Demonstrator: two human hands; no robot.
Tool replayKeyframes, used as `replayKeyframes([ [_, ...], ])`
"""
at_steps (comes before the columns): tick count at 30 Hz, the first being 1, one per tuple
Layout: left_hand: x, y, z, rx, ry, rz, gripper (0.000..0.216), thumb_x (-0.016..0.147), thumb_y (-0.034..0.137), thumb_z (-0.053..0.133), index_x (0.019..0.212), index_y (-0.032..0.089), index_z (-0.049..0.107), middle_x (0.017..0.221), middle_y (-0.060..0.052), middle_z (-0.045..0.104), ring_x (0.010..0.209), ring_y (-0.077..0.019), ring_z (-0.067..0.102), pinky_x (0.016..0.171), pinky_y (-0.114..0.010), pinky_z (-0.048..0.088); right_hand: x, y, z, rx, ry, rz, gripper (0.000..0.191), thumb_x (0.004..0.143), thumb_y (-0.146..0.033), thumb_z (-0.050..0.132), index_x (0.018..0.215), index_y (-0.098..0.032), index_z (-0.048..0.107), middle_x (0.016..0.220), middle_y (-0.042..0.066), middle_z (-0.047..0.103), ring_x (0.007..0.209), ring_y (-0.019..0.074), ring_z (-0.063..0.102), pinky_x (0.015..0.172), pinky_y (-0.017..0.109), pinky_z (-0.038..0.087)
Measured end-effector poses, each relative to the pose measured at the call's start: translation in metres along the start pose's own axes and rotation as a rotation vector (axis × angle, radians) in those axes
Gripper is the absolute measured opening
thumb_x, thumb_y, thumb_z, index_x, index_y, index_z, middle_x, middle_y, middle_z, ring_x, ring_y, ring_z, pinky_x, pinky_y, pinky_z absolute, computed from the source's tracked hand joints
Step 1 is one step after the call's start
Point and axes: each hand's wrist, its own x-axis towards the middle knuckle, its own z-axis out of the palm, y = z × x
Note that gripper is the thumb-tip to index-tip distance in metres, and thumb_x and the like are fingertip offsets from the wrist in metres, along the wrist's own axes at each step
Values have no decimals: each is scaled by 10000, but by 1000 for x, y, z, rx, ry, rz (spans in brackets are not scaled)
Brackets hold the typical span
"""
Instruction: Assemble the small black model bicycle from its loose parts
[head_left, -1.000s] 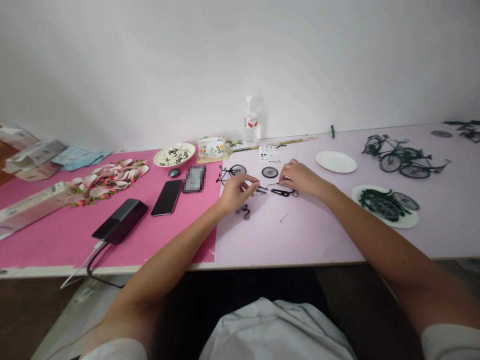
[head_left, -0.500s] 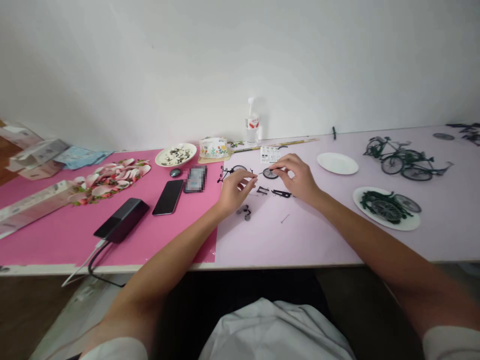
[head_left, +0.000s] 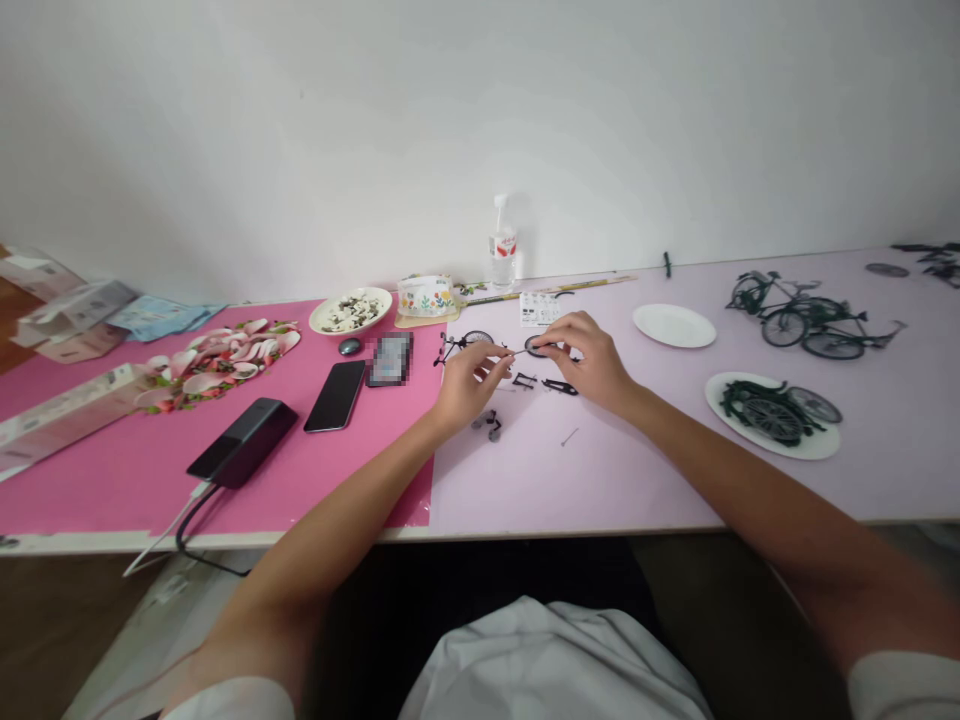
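Note:
My left hand (head_left: 471, 376) is closed in a pinch on a thin metal rod (head_left: 513, 353) whose tip points at a small black wheel (head_left: 535, 346). My right hand (head_left: 589, 358) is closed on that wheel, holding it by the rim just above the lilac table (head_left: 600, 470). Behind my left hand lies a partly built black model bicycle (head_left: 461, 344). Small black parts (head_left: 559, 387) lie under my right hand. Grey pieces (head_left: 489, 424) and a pin (head_left: 570, 436) lie nearer to me.
On the pink mat (head_left: 112, 470) lie a black phone (head_left: 334, 395), a power bank (head_left: 241, 442) with its cable, and a dish of small pieces (head_left: 350, 310). A water bottle (head_left: 502, 243), a white plate (head_left: 673, 325), green model bicycles (head_left: 806, 318) and a plate of green parts (head_left: 772, 414) stand further right.
My right hand left the black parts on the table, moved up to the loose wheel and took hold of it. My left hand brought the thin rod towards the wheel.

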Motion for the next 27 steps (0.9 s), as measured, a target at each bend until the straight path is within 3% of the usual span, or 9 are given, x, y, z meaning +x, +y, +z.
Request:
replayKeyframes([
  [9, -2, -5, 1, 10, 13, 35, 422, 1007, 563, 657, 1001, 159, 780, 985, -112, 784, 702, -156, 777, 604, -242, 566, -2, -1, 4, 122, -46, 150, 287, 1024, -511, 652, 954, -258, 767, 944, 80, 738, 895, 230, 687, 656, 353, 569],
  [18, -6, 6, 3, 39, -34, 100, 389, 1032, 523, 641, 1026, 159, 779, 1000, -115, 775, 664, -133, 748, 611, -247, 593, -4, -14, 4, 188, -179, 365, 625, 1065, -675, 448, 655, -227, 597, 675, 39, 646, 657, 187, 608, 724, 362, 506],
  [24, -6, 4, 3, 36, -43, 103, 386, 1032, 529, 640, 1035, 169, 779, 996, -109, 777, 651, -129, 741, 597, -242, 587, -4, -18, 2, 275, -271, 419, 411, 1019, -633, 564, 904, -240, 598, 871, 35, 663, 810, 197, 600, 740, 331, 486],
  [27, -4, 1, 2, 28, -31, 91, 411, 1024, 553, 642, 1034, 166, 779, 1006, -111, 773, 643, -128, 746, 592, -234, 579, -2, -19, 0, 286, -295, 439, 387, 1008, -622, 584, 928, -243, 574, 915, 38, 661, 837, 195, 588, 748, 327, 483],
])
